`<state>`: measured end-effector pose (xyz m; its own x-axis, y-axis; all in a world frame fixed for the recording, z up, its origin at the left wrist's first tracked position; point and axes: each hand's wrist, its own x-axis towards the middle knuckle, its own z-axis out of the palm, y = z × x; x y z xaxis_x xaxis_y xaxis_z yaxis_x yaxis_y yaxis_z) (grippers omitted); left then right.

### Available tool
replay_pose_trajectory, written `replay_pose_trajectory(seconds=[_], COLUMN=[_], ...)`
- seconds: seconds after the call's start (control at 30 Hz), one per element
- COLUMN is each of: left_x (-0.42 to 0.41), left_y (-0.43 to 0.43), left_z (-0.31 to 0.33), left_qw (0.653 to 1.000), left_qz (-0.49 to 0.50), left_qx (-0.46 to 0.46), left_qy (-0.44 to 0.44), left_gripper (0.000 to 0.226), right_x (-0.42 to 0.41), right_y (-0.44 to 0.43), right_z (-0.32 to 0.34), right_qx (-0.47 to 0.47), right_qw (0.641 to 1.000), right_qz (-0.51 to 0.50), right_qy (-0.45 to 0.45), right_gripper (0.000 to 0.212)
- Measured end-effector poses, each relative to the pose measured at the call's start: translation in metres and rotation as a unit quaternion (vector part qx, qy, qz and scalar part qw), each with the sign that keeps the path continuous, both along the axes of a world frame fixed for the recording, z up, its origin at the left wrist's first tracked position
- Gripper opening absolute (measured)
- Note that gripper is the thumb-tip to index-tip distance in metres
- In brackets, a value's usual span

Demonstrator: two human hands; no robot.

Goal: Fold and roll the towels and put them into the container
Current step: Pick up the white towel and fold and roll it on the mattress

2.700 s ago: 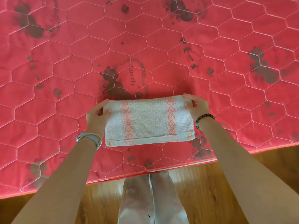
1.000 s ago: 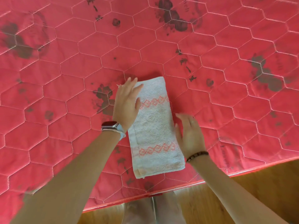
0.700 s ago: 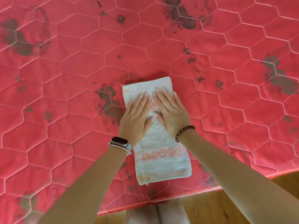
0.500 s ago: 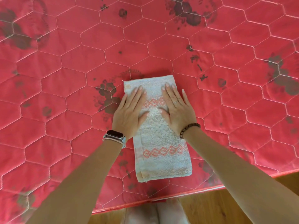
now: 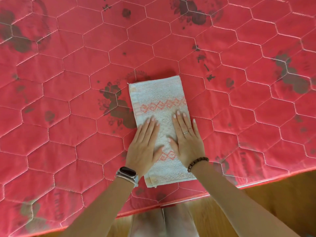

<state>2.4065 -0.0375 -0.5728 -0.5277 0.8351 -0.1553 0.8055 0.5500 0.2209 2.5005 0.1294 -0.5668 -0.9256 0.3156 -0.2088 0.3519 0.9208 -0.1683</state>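
A folded white towel [image 5: 158,94] with two orange patterned bands lies lengthwise on the red quilted mattress [image 5: 68,82], its near end close to the mattress edge. My left hand [image 5: 144,146] lies flat with straight fingers on the towel's left side, over its near half. My right hand [image 5: 186,139] presses flat beside it on the right side. Both palms cover part of the near orange band. No container is in view.
The mattress edge [image 5: 171,205] runs across the bottom, with wooden floor [image 5: 273,202] beyond it and my legs [image 5: 162,223] right against it. Dark floral prints mark the red cover.
The towel was turned from crosswise to lengthwise. Both flat hands then slid along it from the far band back toward me, to its near half.
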Motion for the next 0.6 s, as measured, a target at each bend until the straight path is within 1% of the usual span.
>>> replay_pose_trajectory(seconds=[0.17,0.3,0.33,0.4,0.47,0.6], left_x=[0.000,0.012,0.019,0.034,0.045,0.051], left_y=[0.002,0.000,-0.002,-0.012,-0.025,-0.034], left_z=[-0.001,0.009,0.011,0.011,0.008,0.003], left_qw=[1.000,0.999,0.999,1.000,0.999,0.999], left_qz=[0.010,0.042,0.036,-0.009,-0.053,-0.042], left_qx=[0.002,0.006,0.012,0.018,0.001,-0.014], left_qy=[0.012,0.011,0.008,-0.004,-0.004,0.008], left_gripper=[0.072,0.070,0.070,0.071,0.071,0.068], right_x=[0.001,0.028,0.037,0.053,0.064,0.067], right_y=[0.001,-0.008,-0.011,-0.018,-0.022,-0.022], right_z=[0.003,0.007,0.008,0.008,0.006,0.004], right_qx=[-0.009,-0.013,-0.016,-0.024,-0.031,-0.051], right_qw=[1.000,1.000,1.000,1.000,0.999,0.999], right_qz=[0.004,-0.013,-0.014,-0.014,-0.014,-0.008], right_qy=[-0.008,-0.004,-0.005,-0.005,-0.008,-0.008], right_gripper=[0.068,0.068,0.068,0.066,0.063,0.061])
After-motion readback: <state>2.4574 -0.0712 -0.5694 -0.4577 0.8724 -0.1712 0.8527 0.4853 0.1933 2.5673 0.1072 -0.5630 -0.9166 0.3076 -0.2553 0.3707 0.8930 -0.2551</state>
